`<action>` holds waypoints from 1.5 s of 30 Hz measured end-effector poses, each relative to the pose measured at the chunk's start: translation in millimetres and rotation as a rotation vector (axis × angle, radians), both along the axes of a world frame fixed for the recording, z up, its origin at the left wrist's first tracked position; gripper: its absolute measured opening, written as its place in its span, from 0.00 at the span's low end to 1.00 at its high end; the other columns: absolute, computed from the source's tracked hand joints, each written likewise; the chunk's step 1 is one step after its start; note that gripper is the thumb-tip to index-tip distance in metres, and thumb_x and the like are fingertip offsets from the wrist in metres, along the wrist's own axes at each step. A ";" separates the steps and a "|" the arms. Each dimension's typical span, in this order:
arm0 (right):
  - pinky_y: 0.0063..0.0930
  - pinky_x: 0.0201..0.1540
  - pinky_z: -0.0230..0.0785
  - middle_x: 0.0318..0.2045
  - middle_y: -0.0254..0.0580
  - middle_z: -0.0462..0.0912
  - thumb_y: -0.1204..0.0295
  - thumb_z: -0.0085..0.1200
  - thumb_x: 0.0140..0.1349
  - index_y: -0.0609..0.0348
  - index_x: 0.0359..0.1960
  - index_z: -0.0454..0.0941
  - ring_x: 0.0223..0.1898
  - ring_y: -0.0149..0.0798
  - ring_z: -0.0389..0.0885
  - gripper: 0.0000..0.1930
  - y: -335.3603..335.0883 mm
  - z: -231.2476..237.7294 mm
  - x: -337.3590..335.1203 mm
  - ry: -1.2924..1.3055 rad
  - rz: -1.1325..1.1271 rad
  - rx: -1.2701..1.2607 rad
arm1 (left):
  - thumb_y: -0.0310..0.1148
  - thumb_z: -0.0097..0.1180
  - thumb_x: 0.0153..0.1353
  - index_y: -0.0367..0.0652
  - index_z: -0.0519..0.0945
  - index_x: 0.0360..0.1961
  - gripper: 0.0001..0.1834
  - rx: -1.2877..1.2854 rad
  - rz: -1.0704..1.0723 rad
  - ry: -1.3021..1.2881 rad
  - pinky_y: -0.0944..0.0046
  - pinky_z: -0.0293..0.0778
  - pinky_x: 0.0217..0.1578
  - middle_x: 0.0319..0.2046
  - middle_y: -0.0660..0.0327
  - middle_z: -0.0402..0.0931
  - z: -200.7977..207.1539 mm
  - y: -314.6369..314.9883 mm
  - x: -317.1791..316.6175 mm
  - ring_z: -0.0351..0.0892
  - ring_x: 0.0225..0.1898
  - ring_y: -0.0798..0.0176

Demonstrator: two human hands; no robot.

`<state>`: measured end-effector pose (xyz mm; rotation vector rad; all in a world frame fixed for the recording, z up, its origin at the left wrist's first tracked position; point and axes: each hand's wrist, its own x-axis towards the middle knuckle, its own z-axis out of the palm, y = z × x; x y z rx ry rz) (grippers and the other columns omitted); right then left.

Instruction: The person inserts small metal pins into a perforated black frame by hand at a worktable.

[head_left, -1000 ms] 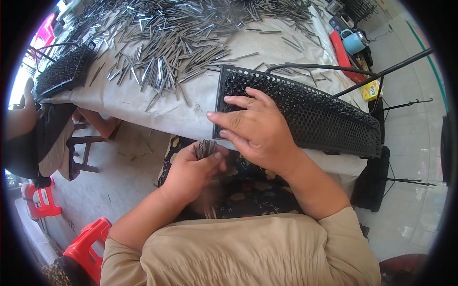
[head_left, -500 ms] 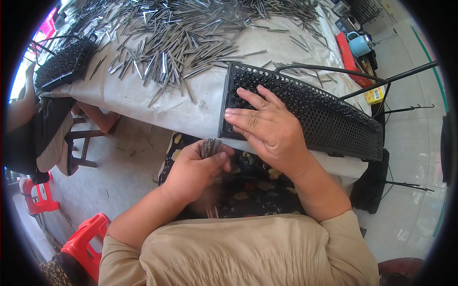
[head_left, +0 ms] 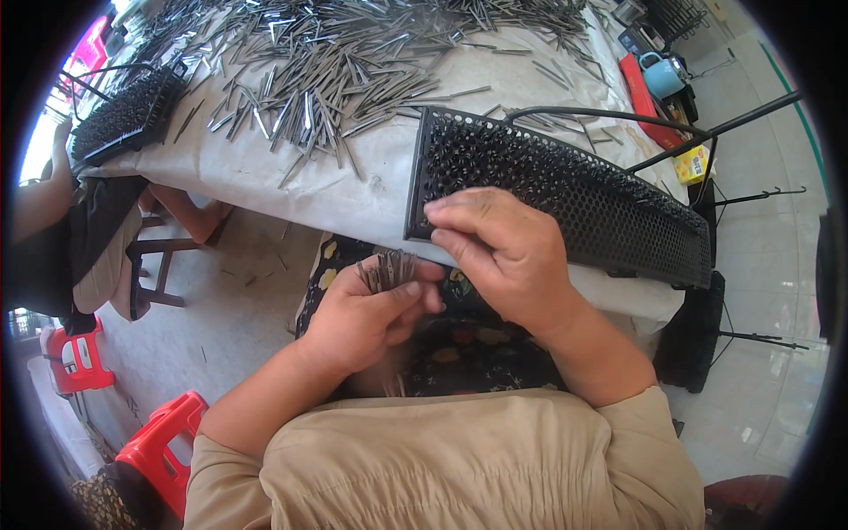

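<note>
- Left hand (head_left: pixel 353 322): closed round a bundle of thin metal strips (head_left: pixel 390 272), ends poking up, over the dark floral cloth (head_left: pixel 473 340) on the lap.
- Right hand (head_left: pixel 508 252): fingers curled toward thumb, over the near left corner of the black perforated panel (head_left: pixel 609 216); from my end I can't tell if it grips anything or touches the panel.
- Panel sits tilted at the table edge; dark pieces (head_left: pixel 481 159) crowd its left end and upper side, bare holes below.
- White-covered table (head_left: pixel 243 168) beyond; I see loose strips heaped (head_left: pixel 353 88) across it.
- Left: seated co-worker (head_left: pixel 53 252) beside another black panel (head_left: pixel 128 115).
- Far right: red box (head_left: pixel 643 99), light-blue mug (head_left: pixel 661 78).
</note>
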<state>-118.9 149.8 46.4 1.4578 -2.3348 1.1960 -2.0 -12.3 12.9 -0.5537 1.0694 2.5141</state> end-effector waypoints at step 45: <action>0.21 0.38 0.74 0.33 0.42 0.86 0.81 0.63 0.56 0.64 0.42 0.82 0.34 0.28 0.84 0.11 6.4 -6.1 7.2 -0.022 -0.275 -0.303 | 0.27 0.49 0.69 0.33 0.76 0.43 0.08 -0.153 -0.188 -0.058 0.76 0.57 0.15 0.31 0.56 0.79 3.3 30.5 23.3 0.61 0.20 0.76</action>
